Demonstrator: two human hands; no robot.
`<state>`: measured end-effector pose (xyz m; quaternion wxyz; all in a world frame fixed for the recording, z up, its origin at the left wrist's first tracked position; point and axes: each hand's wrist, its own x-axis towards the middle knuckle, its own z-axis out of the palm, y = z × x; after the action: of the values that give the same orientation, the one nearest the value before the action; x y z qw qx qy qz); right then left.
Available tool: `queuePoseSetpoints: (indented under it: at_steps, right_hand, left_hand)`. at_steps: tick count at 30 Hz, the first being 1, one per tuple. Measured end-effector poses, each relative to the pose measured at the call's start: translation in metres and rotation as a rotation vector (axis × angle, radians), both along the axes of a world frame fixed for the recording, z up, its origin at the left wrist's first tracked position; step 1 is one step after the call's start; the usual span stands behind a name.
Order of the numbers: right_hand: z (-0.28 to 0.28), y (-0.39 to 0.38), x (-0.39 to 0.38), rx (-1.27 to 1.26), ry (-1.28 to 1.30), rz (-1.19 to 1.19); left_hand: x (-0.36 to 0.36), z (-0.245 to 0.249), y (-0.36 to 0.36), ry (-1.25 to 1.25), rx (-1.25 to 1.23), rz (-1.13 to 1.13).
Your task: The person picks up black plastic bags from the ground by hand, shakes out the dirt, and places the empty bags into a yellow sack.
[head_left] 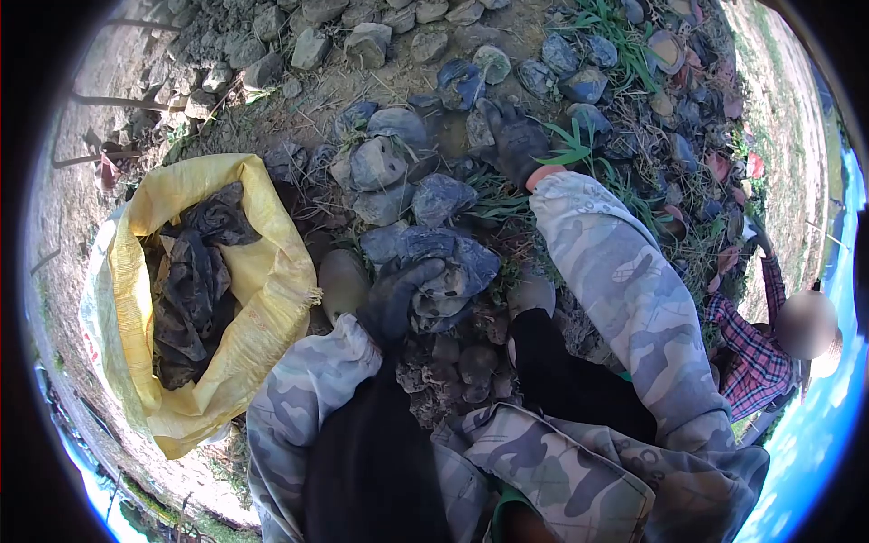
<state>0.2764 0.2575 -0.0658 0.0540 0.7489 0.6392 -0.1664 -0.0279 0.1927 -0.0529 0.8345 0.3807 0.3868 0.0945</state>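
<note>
My left hand point(403, 297), in a dark glove, is closed on a bunch of crumpled black plastic bags point(453, 271) low between my boots. My right hand point(518, 140), also gloved, reaches forward with its fingers around the side of a pale, rounded soil clod point(479, 132). Just beyond it lies a dark plastic-wrapped clod point(461, 84). Between my hands sit several more clods, among them a grey one point(378, 163) and a dark plastic-covered one point(443, 199). The fingertips of my left hand are partly hidden in the plastic.
At my left stands an open yellow woven sack point(276, 262) with crumpled black plastic point(195, 281) inside. Rows of clods and soil-filled bags point(559, 56) cover the ground ahead, with grass point(625, 41) among them. Another person in a plaid shirt point(756, 362) is at the right.
</note>
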Motion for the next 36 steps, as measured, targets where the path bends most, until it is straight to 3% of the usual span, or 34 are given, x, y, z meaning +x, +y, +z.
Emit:
queuePoseSetpoints:
  at_steps: [3, 8, 10, 11, 13, 15, 17, 21, 23, 24, 26, 28, 30, 31, 35, 36]
  right_hand:
    - [-0.004, -0.003, 0.008, 0.015, 0.02, -0.003]
    - [-0.005, 0.004, 0.02, -0.076, 0.13, -0.066]
    - [-0.009, -0.001, 0.019, 0.213, 0.159, -0.075]
    - [-0.01, -0.006, 0.02, 0.212, 0.16, -0.072]
    - [-0.007, -0.018, 0.023, 0.455, 0.119, 0.185]
    - [-0.007, -0.029, 0.017, 0.441, 0.024, 0.204]
    - [-0.007, -0.033, 0.016, 0.427, -0.072, 0.22]
    - [-0.015, -0.027, 0.026, 0.544, 0.139, 0.135]
    - [-0.015, -0.019, 0.04, 0.684, 0.173, 0.166]
    - [-0.01, -0.02, 0.043, 0.683, 0.17, 0.165]
    - [0.004, -0.021, 0.05, 0.58, 0.178, -0.12]
    - [-0.012, -0.023, 0.07, 0.616, 0.168, -0.122]
    - [-0.007, -0.028, 0.074, 0.686, 0.372, -0.228]
    - [0.009, -0.031, 0.071, 0.623, -0.004, 0.0]
    - [0.039, -0.03, 0.058, 0.588, 0.2, -0.198]
    - [0.051, -0.029, 0.051, 0.709, 0.249, -0.221]
  left_hand:
    - [0.0, -0.002, 0.001, -0.005, 0.053, -0.042]
    - [0.001, -0.013, -0.008, -0.037, -0.08, 0.134]
    - [0.003, -0.004, -0.005, -0.024, -0.098, 0.119]
    - [0.003, 0.0, -0.003, -0.014, -0.116, 0.099]
    - [0.002, -0.008, -0.007, -0.016, -0.155, 0.135]
    - [0.001, -0.011, -0.009, -0.02, -0.195, 0.166]
    - [0.002, -0.011, -0.006, -0.051, -0.086, 0.13]
    - [0.006, -0.002, -0.001, -0.06, 0.048, 0.118]
    - [0.01, 0.024, 0.006, -0.154, -0.22, 0.157]
    - [0.007, 0.018, 0.006, -0.156, -0.222, 0.156]
    - [-0.005, -0.003, 0.005, 0.007, 0.175, -0.171]
    - [-0.005, -0.013, 0.001, -0.019, 0.176, -0.137]
    - [-0.011, -0.018, -0.005, -0.03, 0.165, -0.098]
    - [-0.011, -0.019, -0.006, -0.039, 0.123, -0.094]
    - [-0.008, -0.019, -0.003, -0.042, 0.092, -0.107]
    - [-0.007, -0.02, -0.003, -0.04, 0.097, -0.112]
